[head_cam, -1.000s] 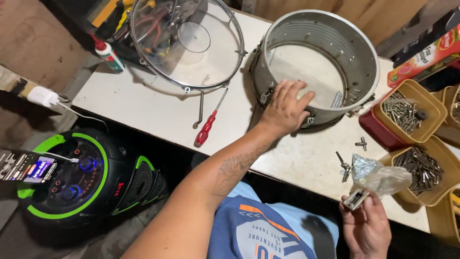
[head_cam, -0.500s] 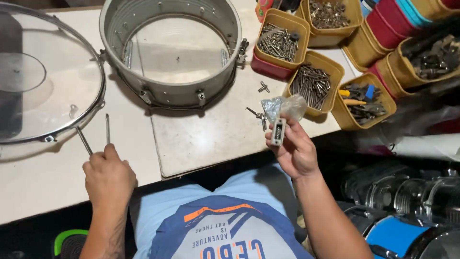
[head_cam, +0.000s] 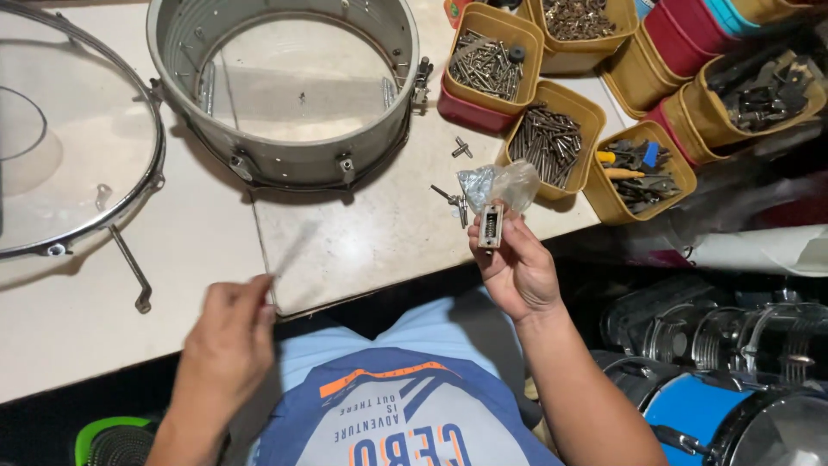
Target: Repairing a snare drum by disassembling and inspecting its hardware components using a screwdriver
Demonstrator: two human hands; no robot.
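My left hand (head_cam: 226, 336) is at the table's near edge, fingers closed on a thin tool (head_cam: 293, 250) that is blurred by motion and points up and to the right. My right hand (head_cam: 515, 269) is raised over the table edge. It pinches a small rectangular metal lug (head_cam: 490, 226) together with a crumpled clear plastic bag (head_cam: 502, 183). A grey metal drum shell (head_cam: 285, 166) stands open on the white table (head_cam: 362, 242), beyond both hands.
A clear drum head in a metal hoop (head_cam: 158, 168) lies at the left, with a bent metal rod (head_cam: 129, 276) below it. Loose screws (head_cam: 450, 198) lie near the shell. Yellow tubs of screws (head_cam: 552, 142) and tools (head_cam: 640, 168) stand at the right. Drums (head_cam: 690, 406) sit on the floor at lower right.
My left hand has lifted a thin tool off the table and is swinging it. My right hand still holds the lug and bag in about the same place.
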